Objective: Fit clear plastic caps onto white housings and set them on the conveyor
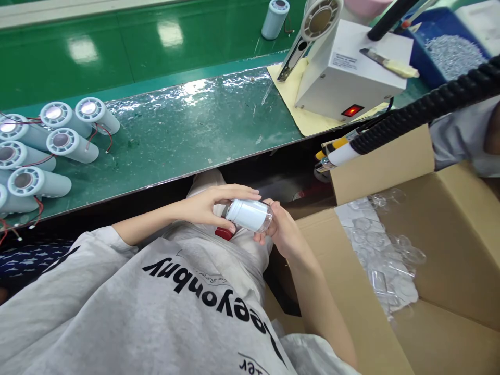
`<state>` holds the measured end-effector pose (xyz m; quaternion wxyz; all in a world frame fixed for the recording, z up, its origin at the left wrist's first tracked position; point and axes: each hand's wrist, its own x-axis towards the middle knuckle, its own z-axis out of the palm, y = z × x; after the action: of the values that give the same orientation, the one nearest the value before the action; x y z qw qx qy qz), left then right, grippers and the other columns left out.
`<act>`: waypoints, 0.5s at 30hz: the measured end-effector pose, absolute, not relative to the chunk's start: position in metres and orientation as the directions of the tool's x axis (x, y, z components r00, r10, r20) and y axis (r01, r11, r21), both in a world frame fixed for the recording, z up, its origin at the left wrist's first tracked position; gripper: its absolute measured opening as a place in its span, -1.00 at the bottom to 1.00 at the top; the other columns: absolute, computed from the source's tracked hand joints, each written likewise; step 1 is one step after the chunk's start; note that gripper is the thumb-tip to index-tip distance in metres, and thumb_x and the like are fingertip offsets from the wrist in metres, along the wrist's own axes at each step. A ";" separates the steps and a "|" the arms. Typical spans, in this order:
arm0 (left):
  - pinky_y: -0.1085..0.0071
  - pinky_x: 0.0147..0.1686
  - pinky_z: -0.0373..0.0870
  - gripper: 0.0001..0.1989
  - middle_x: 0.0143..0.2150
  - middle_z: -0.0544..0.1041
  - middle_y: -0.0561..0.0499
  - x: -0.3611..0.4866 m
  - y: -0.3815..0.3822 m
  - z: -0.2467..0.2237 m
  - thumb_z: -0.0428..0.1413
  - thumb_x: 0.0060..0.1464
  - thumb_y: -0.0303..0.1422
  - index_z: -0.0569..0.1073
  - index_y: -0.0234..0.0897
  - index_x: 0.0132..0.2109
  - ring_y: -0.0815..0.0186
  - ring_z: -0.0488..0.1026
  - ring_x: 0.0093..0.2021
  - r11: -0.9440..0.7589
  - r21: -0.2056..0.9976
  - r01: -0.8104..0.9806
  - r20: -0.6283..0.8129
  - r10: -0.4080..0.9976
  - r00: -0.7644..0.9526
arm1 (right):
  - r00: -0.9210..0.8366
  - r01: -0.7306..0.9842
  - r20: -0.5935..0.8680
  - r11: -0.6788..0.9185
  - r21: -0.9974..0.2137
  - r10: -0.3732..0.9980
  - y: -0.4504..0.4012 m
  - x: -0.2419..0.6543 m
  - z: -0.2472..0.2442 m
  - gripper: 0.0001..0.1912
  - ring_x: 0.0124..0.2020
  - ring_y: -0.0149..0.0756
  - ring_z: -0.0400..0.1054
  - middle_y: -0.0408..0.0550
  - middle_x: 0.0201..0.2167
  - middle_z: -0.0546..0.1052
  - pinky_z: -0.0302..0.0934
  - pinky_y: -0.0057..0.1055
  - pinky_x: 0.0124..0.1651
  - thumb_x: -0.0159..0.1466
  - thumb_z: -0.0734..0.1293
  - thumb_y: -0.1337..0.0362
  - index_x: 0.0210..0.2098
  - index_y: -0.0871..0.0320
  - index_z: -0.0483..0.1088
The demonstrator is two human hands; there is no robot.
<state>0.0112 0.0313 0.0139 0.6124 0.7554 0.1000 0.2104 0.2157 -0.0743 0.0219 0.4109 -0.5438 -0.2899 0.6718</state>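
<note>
Above my lap, both hands hold a pale blue cylinder [247, 214] with a clear plastic cover around its right end; it lies on its side, slightly tilted. My left hand [207, 204] grips the left end, thumb below and fingers stretched along the top. The fingers of my right hand [279, 224] close around the clear right end, partly hidden behind it. A small red object [224, 233] sits just under my left thumb; its kind is unclear. Several similar blue cylinders [64, 143] with red wires lie at the left of the green bench [187, 127].
At my right stands an open cardboard box [449, 250] with clear plastic pieces [386, 260]. A white machine [353, 67] with a lit red switch, a black coiled hose [425, 104] and a blue bin [425, 67] occupy the upper right. Another cylinder [275, 20] stands farther back.
</note>
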 end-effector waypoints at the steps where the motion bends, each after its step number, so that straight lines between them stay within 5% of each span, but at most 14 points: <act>1: 0.12 0.27 0.38 -0.29 0.38 0.37 -0.16 0.011 0.031 0.013 0.40 0.00 -0.27 0.42 -0.03 0.30 0.04 0.33 0.36 -0.239 0.964 -0.115 0.207 0.406 0.890 | -0.091 -0.242 -0.504 -0.510 -0.825 0.859 -0.074 0.215 0.023 -0.25 -0.74 -0.39 0.34 -0.18 -0.66 0.46 0.20 -0.56 -0.73 0.02 0.36 -0.48 -0.34 0.11 0.26; 9: 0.29 0.03 0.52 -0.39 0.25 0.46 -0.17 0.012 0.026 0.018 0.33 0.08 -0.30 0.43 -0.07 0.28 0.09 0.42 0.25 -0.278 0.957 -0.077 0.200 0.446 0.872 | -0.275 -0.162 -0.557 -0.608 -0.777 0.784 -0.077 0.218 0.013 -0.14 -0.75 -0.38 0.28 -0.08 -0.65 0.46 0.11 -0.51 -0.76 0.16 0.07 -0.55 -0.27 0.17 0.36; 11: 0.34 -0.05 0.53 -0.39 0.21 0.48 -0.17 0.011 0.023 0.022 0.34 0.06 -0.27 0.44 -0.10 0.26 0.11 0.46 0.17 -0.238 0.971 -0.010 0.128 0.488 0.863 | -0.152 -0.088 -0.395 -0.411 -0.907 0.906 -0.081 0.222 0.008 -0.11 -0.58 -0.26 0.46 0.02 -0.44 0.58 0.33 -0.42 -0.63 0.17 0.09 -0.54 -0.07 0.16 0.37; 13: 0.39 -0.13 0.54 -0.35 0.20 0.47 -0.17 0.010 0.021 0.025 0.35 0.04 -0.23 0.41 -0.13 0.28 0.16 0.50 0.06 -0.144 0.989 0.038 0.042 0.517 0.855 | -0.016 0.103 -0.064 -0.062 -0.993 0.998 -0.085 0.226 0.005 -0.15 -0.16 -0.07 0.57 0.18 0.02 0.56 0.54 -0.21 -0.26 0.18 0.29 -0.43 0.17 0.08 0.27; 15: 0.45 -0.25 0.53 -0.30 0.17 0.49 -0.18 0.010 0.020 0.026 0.34 0.05 -0.19 0.37 -0.15 0.31 0.25 0.55 -0.10 -0.040 0.997 0.065 -0.035 0.513 0.857 | -0.053 0.333 0.293 0.293 -0.896 0.955 -0.087 0.230 0.004 -0.30 0.21 0.01 0.40 0.14 0.32 0.34 0.45 -0.03 0.12 0.25 0.46 -0.11 0.26 -0.05 0.23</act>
<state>0.0099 0.0201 0.0262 0.6615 0.7008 0.2062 0.1695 0.2302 -0.0874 0.0040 0.4761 -0.4966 -0.6481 0.3267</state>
